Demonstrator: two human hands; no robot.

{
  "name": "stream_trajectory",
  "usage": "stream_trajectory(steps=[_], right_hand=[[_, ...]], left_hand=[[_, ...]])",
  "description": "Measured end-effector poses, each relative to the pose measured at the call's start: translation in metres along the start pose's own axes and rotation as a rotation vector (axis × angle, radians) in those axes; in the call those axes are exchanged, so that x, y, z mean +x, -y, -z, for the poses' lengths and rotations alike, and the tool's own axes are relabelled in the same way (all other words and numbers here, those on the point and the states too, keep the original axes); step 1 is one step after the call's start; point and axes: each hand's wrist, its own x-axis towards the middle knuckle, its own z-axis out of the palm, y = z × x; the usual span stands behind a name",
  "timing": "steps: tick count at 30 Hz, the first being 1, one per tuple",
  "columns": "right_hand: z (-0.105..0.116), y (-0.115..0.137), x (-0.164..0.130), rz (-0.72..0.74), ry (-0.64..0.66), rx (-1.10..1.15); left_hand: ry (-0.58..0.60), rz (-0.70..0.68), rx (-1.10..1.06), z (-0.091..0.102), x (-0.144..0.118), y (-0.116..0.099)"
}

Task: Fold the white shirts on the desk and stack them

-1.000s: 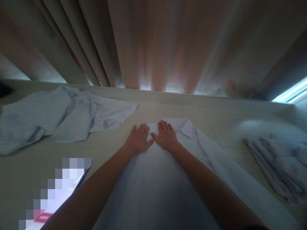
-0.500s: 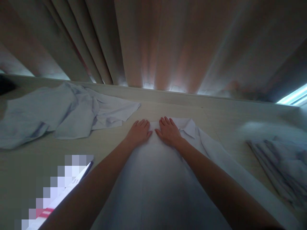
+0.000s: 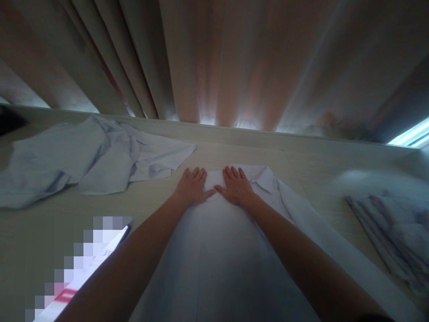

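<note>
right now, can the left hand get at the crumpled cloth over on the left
Probably yes: the left hand rests palm-down at the edge of the white shirt, fingers free, and only a strip of pale surface seems to separate it from the near end of the crumpled cloth.

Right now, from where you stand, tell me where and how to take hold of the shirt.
Pinch the shirt by its collar, probably best from the far side: the collar lies at the shirt's far end, its folded edge facing away, and the right hand rests just left of it.
</note>
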Motion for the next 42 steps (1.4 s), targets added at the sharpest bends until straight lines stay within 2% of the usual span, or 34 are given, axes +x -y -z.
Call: stream_trajectory(steps=[4, 7, 10, 14, 18, 24, 37, 42], right_hand=[[0.011, 0.000, -0.010, 0.014, -0.022, 0.004], [0.016, 0.000, -0.021, 0.028, -0.048, 0.018], [0.014, 0.003, -0.029, 0.056, -0.016, 0.065], [0.004, 0.009, -0.032, 0.094, 0.035, 0.097], [0.001, 0.010, -0.033, 0.085, 0.027, 0.090], [0.003, 0.012, -0.034, 0.078, 0.018, 0.068], [0.007, 0.015, -0.037, 0.081, 0.001, -0.003], [0.010, 0.011, -0.039, 0.134, 0.017, -0.029]], left_hand=[[-0.024, 0.003, 0.006, 0.006, 0.000, 0.008], [-0.030, 0.001, 0.014, 0.011, -0.010, 0.021], [-0.015, 0.021, 0.033, 0.011, -0.022, 0.027], [-0.030, -0.013, 0.035, 0.007, -0.026, 0.020], [-0.002, -0.087, -0.005, 0.003, -0.020, 0.010], [0.026, -0.057, -0.012, 0.000, -0.018, 0.007], [0.108, -0.060, -0.010, 0.021, -0.023, 0.004], [0.119, -0.073, 0.001, 0.024, -0.022, 0.004]])
